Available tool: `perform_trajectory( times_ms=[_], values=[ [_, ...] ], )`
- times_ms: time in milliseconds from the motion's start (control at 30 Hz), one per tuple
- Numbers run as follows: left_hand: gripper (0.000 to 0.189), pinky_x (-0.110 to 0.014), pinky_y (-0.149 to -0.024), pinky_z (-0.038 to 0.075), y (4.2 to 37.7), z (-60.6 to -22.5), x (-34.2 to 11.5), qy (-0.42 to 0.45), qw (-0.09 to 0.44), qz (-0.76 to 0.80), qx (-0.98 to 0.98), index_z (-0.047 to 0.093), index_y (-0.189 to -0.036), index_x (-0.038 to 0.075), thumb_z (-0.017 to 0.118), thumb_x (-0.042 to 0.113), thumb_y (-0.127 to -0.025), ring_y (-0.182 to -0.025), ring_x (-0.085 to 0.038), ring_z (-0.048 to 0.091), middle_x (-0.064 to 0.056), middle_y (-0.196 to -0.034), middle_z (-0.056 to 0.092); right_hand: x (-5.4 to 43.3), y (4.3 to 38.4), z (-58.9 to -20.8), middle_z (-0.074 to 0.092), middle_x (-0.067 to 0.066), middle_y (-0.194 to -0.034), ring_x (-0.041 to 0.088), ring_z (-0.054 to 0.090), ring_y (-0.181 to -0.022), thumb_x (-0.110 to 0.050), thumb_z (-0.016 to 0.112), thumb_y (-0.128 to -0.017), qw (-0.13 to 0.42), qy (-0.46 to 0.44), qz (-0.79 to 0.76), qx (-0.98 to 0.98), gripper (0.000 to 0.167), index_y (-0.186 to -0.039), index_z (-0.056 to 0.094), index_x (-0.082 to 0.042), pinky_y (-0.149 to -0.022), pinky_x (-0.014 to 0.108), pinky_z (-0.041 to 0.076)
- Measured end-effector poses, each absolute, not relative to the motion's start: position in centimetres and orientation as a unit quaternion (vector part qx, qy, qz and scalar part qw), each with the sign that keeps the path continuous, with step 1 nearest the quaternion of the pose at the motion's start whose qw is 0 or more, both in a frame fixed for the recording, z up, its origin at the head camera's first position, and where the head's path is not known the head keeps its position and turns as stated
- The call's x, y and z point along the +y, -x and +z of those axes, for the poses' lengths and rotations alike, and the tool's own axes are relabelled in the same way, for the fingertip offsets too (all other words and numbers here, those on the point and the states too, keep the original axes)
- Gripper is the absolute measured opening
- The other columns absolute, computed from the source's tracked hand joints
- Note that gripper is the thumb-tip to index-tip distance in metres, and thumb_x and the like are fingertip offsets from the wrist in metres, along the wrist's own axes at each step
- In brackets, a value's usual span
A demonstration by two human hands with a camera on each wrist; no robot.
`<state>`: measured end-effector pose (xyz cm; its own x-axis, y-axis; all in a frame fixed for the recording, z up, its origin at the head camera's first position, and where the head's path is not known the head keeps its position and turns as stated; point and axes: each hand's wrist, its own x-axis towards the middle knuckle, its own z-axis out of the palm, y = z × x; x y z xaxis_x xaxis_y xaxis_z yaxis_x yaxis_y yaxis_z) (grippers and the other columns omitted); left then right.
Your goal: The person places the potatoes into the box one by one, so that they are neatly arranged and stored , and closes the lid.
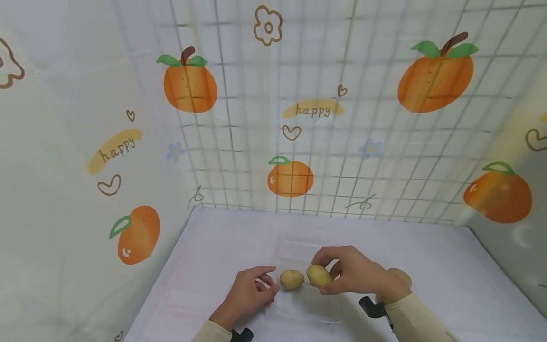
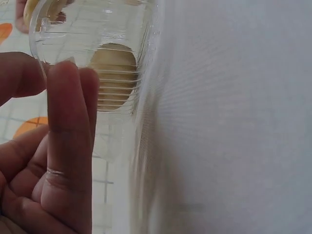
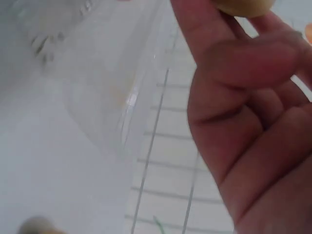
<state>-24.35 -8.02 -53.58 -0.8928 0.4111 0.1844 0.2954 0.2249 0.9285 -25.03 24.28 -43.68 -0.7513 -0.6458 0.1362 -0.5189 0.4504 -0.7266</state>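
Observation:
A clear plastic box [image 1: 307, 311] stands on the white table, and one yellowish potato [image 1: 292, 280] lies in its left half. In the left wrist view this potato [image 2: 116, 78] shows through the ribbed wall. My left hand [image 1: 255, 289] is at the box's left side, with thumb and fingers pinching the rim. Over the right half of the box, my right hand [image 1: 352, 270] holds a second potato [image 1: 318, 275] between thumb and fingers. Only the lower edge of that held potato [image 3: 246, 7] appears in the right wrist view.
More potatoes [image 1: 401, 276] lie on the table [image 1: 444, 285] to the right, partly behind my right wrist. A white cloth wall [image 1: 243, 142] with printed oranges and grid lines encloses the table at the back and sides.

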Motion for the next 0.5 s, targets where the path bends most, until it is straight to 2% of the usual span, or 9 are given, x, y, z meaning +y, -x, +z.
perform_trajectory(
  times_ms=[100, 333, 500],
  values=[
    [0.052, -0.029, -0.059, 0.061, 24.2, -53.4, -8.0, -0.225, 0.050, 0.580, 0.782, 0.065, -0.142, 0.006, 0.081, 0.017, -0.094, -0.063, -0.015, 0.074, 0.003, -0.097, 0.075, 23.3, 25.6, -43.9, 0.074, -0.001, -0.106, 0.019, 0.072, -0.092, -0.023, 0.098, -0.075, 0.095, 0.361, -0.396, 0.839, 0.050, -0.117, 0.070, -0.020, -0.072, 0.037, 0.064],
    [0.052, -0.032, -0.057, 0.062, 24.2, -53.4, -8.2, -0.228, 0.061, 0.590, 0.772, 0.065, -0.144, 0.007, 0.080, 0.019, -0.096, -0.062, -0.018, 0.074, 0.001, -0.098, 0.075, 21.6, 26.2, -44.5, 0.072, 0.002, -0.102, 0.016, 0.073, -0.066, -0.021, 0.098, -0.073, 0.137, 0.348, -0.381, 0.845, 0.051, -0.116, 0.069, -0.022, -0.063, 0.035, 0.063],
    [0.055, -0.032, -0.058, 0.062, 24.5, -53.6, -8.3, -0.227, 0.075, 0.598, 0.765, 0.062, -0.146, 0.006, 0.079, 0.021, -0.096, -0.065, -0.019, 0.075, 0.002, -0.100, 0.075, 20.5, 26.5, -45.1, 0.073, -0.001, -0.099, 0.015, 0.074, -0.067, -0.018, 0.097, -0.073, 0.159, 0.352, -0.366, 0.846, 0.050, -0.114, 0.070, -0.022, -0.064, 0.033, 0.063]
  ],
)
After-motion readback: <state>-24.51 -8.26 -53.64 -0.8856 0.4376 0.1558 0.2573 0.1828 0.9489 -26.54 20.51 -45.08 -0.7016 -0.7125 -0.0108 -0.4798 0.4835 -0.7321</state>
